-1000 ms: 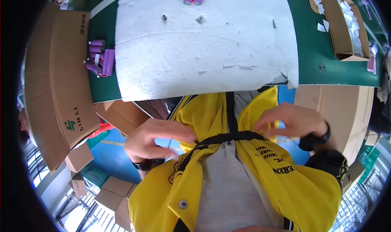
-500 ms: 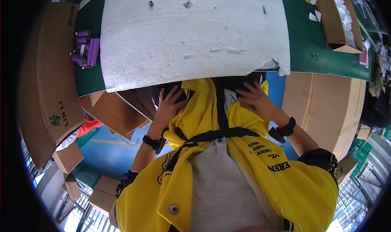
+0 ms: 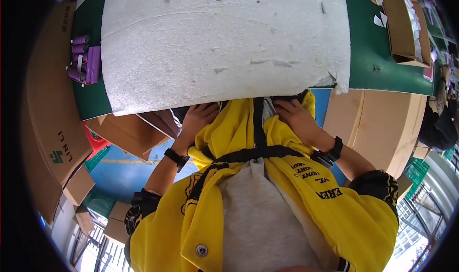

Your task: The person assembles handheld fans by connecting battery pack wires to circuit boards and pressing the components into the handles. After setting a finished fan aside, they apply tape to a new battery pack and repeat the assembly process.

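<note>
Both my hands are down at the near edge of a white foam board (image 3: 224,47), by my lap. My left hand (image 3: 200,120) lies beside the yellow jacket (image 3: 229,124), over dark trousers, its fingertips partly hidden at the board's edge. On the other side of the jacket front, my right hand (image 3: 295,121) rests over dark cloth, with its fingers stretched toward the middle. No object shows in either hand. Each wrist wears a black band.
Purple cylindrical battery cells (image 3: 86,59) sit on the green table (image 3: 370,47), left of the board. A carton of white pieces (image 3: 410,28) stands at the right. Large cardboard boxes (image 3: 50,105) flank me, and a red container (image 3: 95,139) is low at the left.
My hands have slid slightly inward and toward the board's edge, their fingers now less spread and partly out of sight. The view has shifted a little, so the board sits lower.
</note>
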The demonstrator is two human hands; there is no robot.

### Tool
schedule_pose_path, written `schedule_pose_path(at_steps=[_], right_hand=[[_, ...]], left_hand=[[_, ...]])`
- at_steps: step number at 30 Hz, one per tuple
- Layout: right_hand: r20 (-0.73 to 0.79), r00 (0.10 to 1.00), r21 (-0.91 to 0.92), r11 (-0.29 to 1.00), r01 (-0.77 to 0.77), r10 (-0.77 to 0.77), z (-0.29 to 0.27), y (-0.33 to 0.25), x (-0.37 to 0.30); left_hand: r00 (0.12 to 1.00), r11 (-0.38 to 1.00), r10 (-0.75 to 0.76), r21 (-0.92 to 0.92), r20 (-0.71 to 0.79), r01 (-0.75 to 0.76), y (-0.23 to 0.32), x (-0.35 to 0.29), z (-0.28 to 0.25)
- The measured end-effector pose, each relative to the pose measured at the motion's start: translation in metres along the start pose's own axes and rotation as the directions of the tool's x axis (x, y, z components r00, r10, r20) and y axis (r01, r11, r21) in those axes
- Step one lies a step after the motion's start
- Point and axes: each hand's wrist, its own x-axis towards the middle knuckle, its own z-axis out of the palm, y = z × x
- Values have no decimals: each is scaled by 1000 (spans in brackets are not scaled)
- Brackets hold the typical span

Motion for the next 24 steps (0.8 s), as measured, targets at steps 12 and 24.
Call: schedule_pose_path(at_steps=[12, 24], right_hand=[[690, 716, 341, 827, -448, 104, -55, 6, -26], [474, 880, 580, 745, -331, 22, -83, -32, 2]], left_hand=[[947, 908, -319, -272, 47, 319, 8, -6, 10], [834, 402, -470, -771, 289, 494, 17, -16, 14]])
